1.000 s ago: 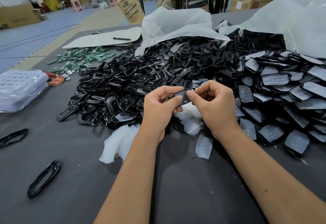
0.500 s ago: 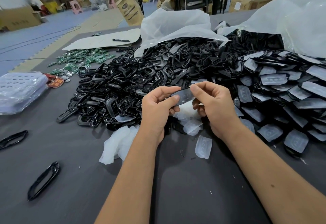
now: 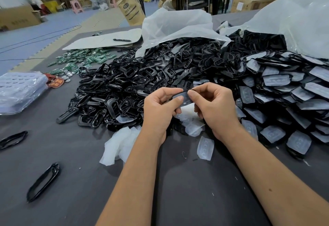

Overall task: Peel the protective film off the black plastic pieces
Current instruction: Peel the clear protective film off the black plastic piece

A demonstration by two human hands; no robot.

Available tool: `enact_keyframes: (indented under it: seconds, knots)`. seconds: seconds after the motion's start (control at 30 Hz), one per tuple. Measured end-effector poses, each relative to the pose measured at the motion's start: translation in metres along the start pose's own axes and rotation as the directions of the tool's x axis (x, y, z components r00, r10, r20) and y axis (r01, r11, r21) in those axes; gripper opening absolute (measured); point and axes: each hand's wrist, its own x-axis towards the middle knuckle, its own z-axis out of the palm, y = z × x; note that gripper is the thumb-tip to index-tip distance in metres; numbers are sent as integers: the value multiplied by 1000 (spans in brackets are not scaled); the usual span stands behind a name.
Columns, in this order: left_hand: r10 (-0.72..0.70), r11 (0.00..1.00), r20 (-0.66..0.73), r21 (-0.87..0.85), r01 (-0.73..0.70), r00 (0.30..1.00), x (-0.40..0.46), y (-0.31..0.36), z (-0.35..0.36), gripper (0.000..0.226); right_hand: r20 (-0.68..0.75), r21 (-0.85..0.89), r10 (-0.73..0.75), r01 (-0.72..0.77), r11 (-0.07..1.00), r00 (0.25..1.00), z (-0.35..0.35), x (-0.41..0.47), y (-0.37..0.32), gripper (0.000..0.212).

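A small black plastic piece (image 3: 185, 98) with film on it is held above the grey table (image 3: 187, 199), between both hands. My left hand (image 3: 158, 108) pinches its left end with thumb and fingers. My right hand (image 3: 215, 108) pinches its right end, thumb tip on the top edge. Peeled films (image 3: 119, 145) lie crumpled below the hands. A pile of film-covered black pieces (image 3: 277, 90) spreads on the right. A heap of bare black frames (image 3: 128, 83) lies behind and left.
White plastic bags (image 3: 178, 24) lie open at the back. Green circuit boards (image 3: 83, 60) and a clear stack of trays (image 3: 19, 92) sit at the left. Two loose black frames (image 3: 42, 181) lie near the front left. A single film (image 3: 205, 147) lies below my right hand.
Both hands have lifted the piece slightly and turned it flatter. My right thumb and fingers have shifted along its right end.
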Motion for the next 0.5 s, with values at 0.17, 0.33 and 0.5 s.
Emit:
enact_keyframes:
  seconds: [0.17, 0.33, 0.5]
  knots:
    - [22, 999, -9, 24, -21, 1000, 2, -4, 0, 15, 5, 14, 12, -12, 1000, 1000, 2, 0, -1, 7]
    - [24, 998, -19, 54, -23, 1000, 2, -6, 2, 14, 11, 18, 35, -35, 999, 999, 3, -1, -4, 14]
    - [22, 998, -48, 57, -19, 999, 3, -7, 4, 12, 39, 14, 23, -23, 1000, 999, 2, -1, -5, 18]
